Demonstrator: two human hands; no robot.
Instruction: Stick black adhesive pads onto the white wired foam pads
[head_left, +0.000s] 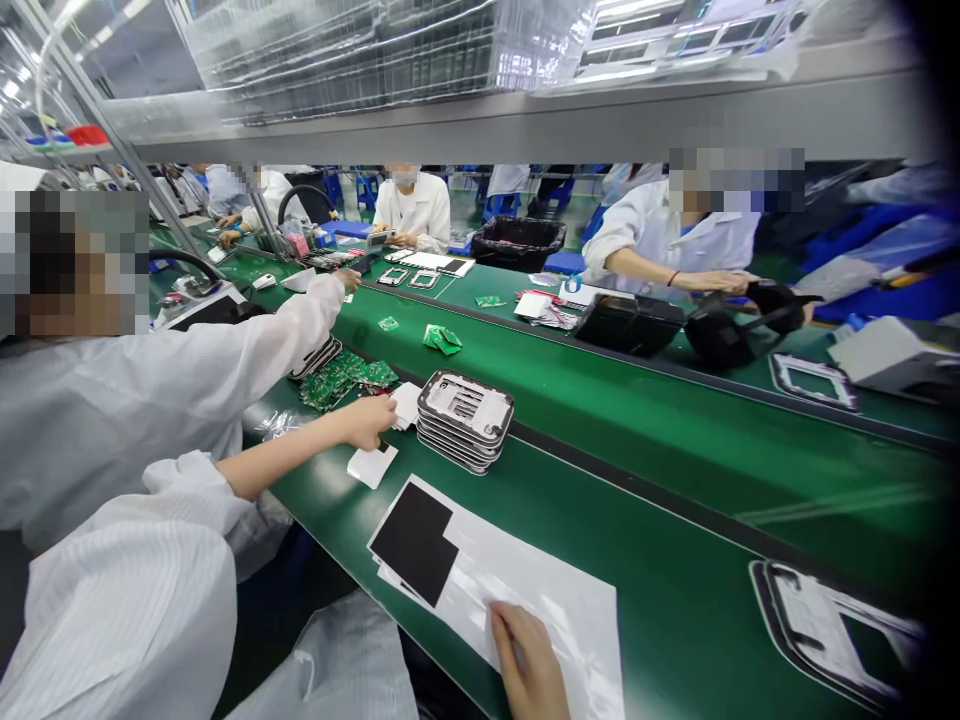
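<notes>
My left hand (pixel 367 422) stretches across the bench with its fingers curled in at the edge of a small pile of white square cards (pixel 406 404), closed on a card there. Beneath that hand lies another white card (pixel 370 468) with a dark patch at its corner. Close to me, my right hand (pixel 531 662) rests on a large white sheet (pixel 517 575), thumb and forefinger pressed together; whatever is between them is too small to see. A black sheet with a notched corner (pixel 415 540) covers the white sheet's far left part.
Past the cards stands a stack of grey-white plastic frames (pixel 465 420). Green circuit boards (pixel 334 380) are heaped to the left, beside a co-worker's outstretched sleeve (pixel 277 330). More frames (pixel 832 630) lie at right. A green belt (pixel 570 370) runs behind; a shelf (pixel 525 125) overhangs.
</notes>
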